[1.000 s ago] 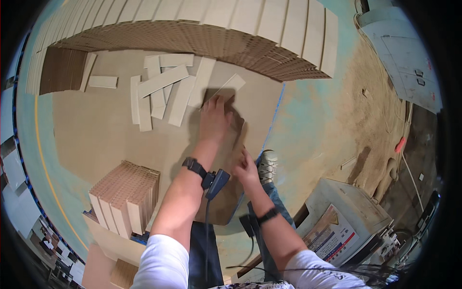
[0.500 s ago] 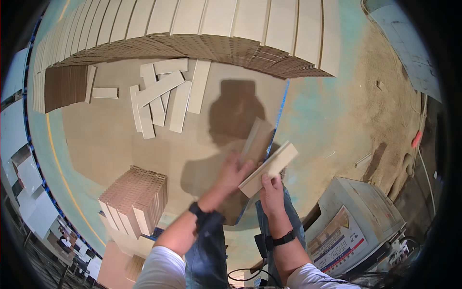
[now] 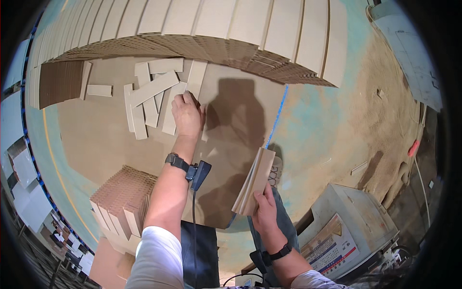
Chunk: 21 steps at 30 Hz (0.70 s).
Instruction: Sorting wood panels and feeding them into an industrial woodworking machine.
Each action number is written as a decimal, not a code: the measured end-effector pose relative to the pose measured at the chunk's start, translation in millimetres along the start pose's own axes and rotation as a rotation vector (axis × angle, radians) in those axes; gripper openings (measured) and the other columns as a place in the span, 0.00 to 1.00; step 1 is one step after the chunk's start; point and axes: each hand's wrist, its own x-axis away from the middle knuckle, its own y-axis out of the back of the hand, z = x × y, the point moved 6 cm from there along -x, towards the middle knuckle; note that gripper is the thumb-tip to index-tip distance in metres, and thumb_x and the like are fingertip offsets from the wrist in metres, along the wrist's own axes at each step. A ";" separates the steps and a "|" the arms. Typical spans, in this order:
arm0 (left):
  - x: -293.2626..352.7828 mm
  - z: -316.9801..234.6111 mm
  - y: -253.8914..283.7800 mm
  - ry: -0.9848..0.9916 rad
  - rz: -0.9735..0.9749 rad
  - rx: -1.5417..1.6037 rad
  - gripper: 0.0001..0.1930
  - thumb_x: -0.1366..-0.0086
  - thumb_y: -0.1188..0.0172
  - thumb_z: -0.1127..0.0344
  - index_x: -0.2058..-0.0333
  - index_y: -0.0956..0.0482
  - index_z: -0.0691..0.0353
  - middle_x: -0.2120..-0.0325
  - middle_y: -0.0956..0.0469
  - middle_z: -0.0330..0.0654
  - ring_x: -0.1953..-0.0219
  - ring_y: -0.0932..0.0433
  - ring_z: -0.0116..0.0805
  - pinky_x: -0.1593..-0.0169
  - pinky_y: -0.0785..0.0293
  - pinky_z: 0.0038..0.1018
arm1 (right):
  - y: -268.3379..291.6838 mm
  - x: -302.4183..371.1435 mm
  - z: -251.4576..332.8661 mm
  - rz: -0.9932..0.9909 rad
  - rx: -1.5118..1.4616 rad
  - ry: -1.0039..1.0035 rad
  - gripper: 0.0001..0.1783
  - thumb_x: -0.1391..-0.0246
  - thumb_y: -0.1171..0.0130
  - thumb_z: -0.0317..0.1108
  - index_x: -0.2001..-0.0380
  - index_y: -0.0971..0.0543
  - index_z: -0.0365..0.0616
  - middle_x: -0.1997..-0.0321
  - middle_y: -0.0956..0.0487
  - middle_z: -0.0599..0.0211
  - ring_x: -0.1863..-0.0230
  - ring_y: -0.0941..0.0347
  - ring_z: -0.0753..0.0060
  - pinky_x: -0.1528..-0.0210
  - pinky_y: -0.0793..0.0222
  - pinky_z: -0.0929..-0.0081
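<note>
My right hand [image 3: 264,209] grips a small stack of short beige boards [image 3: 257,180], tilted upright, their edges slightly fanned. Stretched forward, my left hand [image 3: 188,115] has its fingers curled over the near end of a single short board [image 3: 197,77] lying on the brown sheet; that end is hidden under the hand. Just left of it lies a loose heap of similar boards [image 3: 154,89], several of them crossing one another.
A long row of stacked boards [image 3: 211,21] curves across the far side. A smaller stack [image 3: 122,197] stands at the near left. A grey machine cabinet [image 3: 341,231] sits at the near right. Blue tape [image 3: 277,115] edges the brown sheet [image 3: 110,130].
My left hand has left the boards held in front of me and moved forward to the single board by the heap. My right hand has lowered slightly, turning its boards more upright.
</note>
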 end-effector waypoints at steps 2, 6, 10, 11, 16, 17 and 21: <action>13.4 -2.3 -11.4 0.084 0.028 0.130 0.23 0.56 0.35 0.66 0.63 0.33 0.69 0.69 0.32 0.53 0.64 0.32 0.52 0.60 0.33 0.38 | 4.1 -0.2 1.1 0.007 -0.033 -0.015 0.27 0.47 0.60 0.25 0.42 0.45 0.40 0.47 0.35 0.66 0.47 0.38 0.71 0.45 0.42 0.72; 58.2 -1.9 -40.1 0.247 0.152 0.196 0.26 0.62 0.35 0.69 0.62 0.35 0.69 0.66 0.33 0.53 0.62 0.34 0.51 0.58 0.35 0.38 | 6.7 -6.2 2.7 0.089 -0.049 0.008 0.25 0.45 0.59 0.27 0.42 0.44 0.43 0.51 0.33 0.65 0.53 0.33 0.70 0.50 0.34 0.64; 120.3 -7.5 -18.8 0.217 0.188 0.316 0.24 0.63 0.36 0.71 0.65 0.36 0.67 0.70 0.33 0.51 0.68 0.32 0.50 0.62 0.33 0.39 | 1.9 -9.0 0.3 0.079 0.027 -0.024 0.24 0.43 0.57 0.28 0.43 0.43 0.44 0.52 0.33 0.65 0.56 0.31 0.71 0.53 0.30 0.59; 136.6 -10.8 -20.2 0.295 0.240 0.392 0.23 0.61 0.35 0.71 0.66 0.36 0.67 0.71 0.31 0.51 0.69 0.31 0.48 0.63 0.33 0.38 | 3.1 -11.7 -1.0 0.089 0.081 0.021 0.23 0.43 0.56 0.29 0.43 0.43 0.44 0.51 0.33 0.66 0.54 0.33 0.71 0.51 0.33 0.62; 192.7 -51.8 17.5 0.552 0.467 1.006 0.15 0.40 0.46 0.64 0.59 0.36 0.66 0.67 0.27 0.49 0.64 0.27 0.32 0.62 0.31 0.28 | -7.3 -3.1 -2.9 0.110 0.141 0.061 0.23 0.44 0.55 0.27 0.44 0.41 0.42 0.49 0.33 0.68 0.48 0.38 0.73 0.44 0.43 0.70; 201.8 -50.4 23.4 0.557 0.463 1.001 0.15 0.40 0.46 0.64 0.59 0.36 0.66 0.67 0.27 0.49 0.64 0.27 0.32 0.62 0.31 0.28 | -10.2 -3.1 -7.1 0.130 0.103 0.051 0.23 0.44 0.55 0.26 0.44 0.41 0.41 0.48 0.34 0.68 0.46 0.40 0.73 0.42 0.46 0.72; 216.8 -49.9 46.5 0.555 0.555 1.093 0.21 0.38 0.49 0.55 0.52 0.37 0.61 0.67 0.29 0.44 0.63 0.28 0.32 0.60 0.31 0.29 | -13.1 -1.6 -22.1 0.175 0.135 0.030 0.26 0.45 0.55 0.25 0.43 0.44 0.41 0.45 0.37 0.68 0.43 0.42 0.75 0.42 0.48 0.74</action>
